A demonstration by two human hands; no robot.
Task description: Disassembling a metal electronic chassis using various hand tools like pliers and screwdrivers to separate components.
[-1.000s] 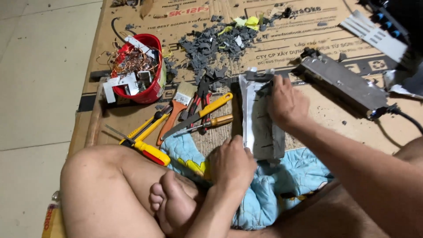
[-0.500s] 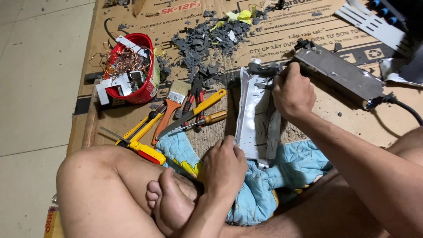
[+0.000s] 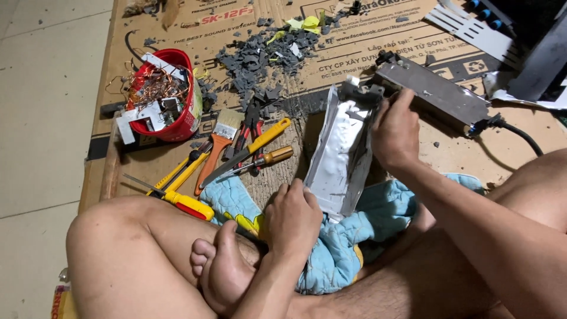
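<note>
Here we grip the bent silver metal casing [image 3: 339, 156], upright over the blue quilted cloth [image 3: 342, 248], right hand [image 3: 394, 133] clenched on top, left hand [image 3: 292, 221] grasping its base; sharp edges might cut us.

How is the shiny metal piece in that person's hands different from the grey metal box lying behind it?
The shiny metal piece is open, bent sheet, propped up slanting between the left hand and the right hand. The grey metal box is closed and lies flat on the cardboard. The box has a black cable at its end; the sheet shows none. Both are long, silvery metal parts.
</note>
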